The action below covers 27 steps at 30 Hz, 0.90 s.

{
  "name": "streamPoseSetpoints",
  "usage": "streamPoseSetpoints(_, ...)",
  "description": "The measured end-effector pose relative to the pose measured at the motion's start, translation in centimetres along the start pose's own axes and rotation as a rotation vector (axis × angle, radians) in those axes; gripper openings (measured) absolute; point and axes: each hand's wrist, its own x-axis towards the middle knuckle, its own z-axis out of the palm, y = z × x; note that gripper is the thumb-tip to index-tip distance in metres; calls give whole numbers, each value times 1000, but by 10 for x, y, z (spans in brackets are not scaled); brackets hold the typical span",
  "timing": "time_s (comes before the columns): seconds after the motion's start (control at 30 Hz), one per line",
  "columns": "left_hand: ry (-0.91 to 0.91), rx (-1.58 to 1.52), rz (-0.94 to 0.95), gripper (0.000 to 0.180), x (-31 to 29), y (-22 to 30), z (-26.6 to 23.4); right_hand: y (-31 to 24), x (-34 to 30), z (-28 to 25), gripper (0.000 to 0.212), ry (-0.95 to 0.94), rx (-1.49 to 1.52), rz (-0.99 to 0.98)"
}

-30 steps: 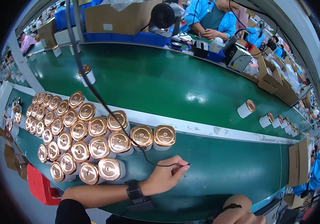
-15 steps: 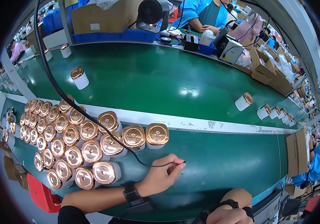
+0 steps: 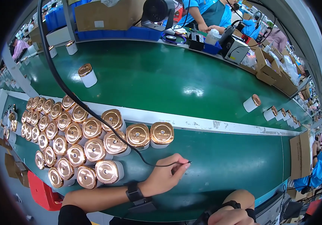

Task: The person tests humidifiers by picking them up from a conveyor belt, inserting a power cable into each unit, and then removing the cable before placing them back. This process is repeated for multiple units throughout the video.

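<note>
My left hand [image 3: 168, 176] is closed in a pinch on the tip of a thin black cable [image 3: 144, 159], held over the green tabletop. The cable hangs from above and crosses in front of several white jars with shiny rose-gold lids [image 3: 162, 132], which stand in close rows left of the hand. Each lid shows a small round centre. The closest jar [image 3: 108, 171] lies left of my left hand, apart from it. At the lower edge, my right hand [image 3: 231, 217] is partly cut off; its fingers are mostly hidden and nothing held is visible.
A white rail [image 3: 202, 123] separates this bench from a green belt [image 3: 149, 71] carrying several spaced jars. A brown carton [image 3: 300, 155] stands at the right end. A red stool [image 3: 42, 191] is at lower left. Another person in blue [image 3: 206, 15] sits across the belt.
The view has shifted slightly. The jars on the far belt have slid a little to the right. My left hand still pinches the cable, nearly in the same place.
</note>
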Motion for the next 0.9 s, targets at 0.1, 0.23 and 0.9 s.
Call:
streamPoseSetpoints(0.1, -1, 7, 2, 7, 0, -1, -1, 2, 3, -2, 24, -51, 24, 36)
streamPoseSetpoints(0.23, 1, 2, 1, 8, 0, -1, 0, 0, 3, -1, 21, -25, -29, 78)
streamPoseSetpoints(0.9, 18, -18, 2, 10, 1, -2, 2, 11, 3, -12, 21, -226, 240, 142)
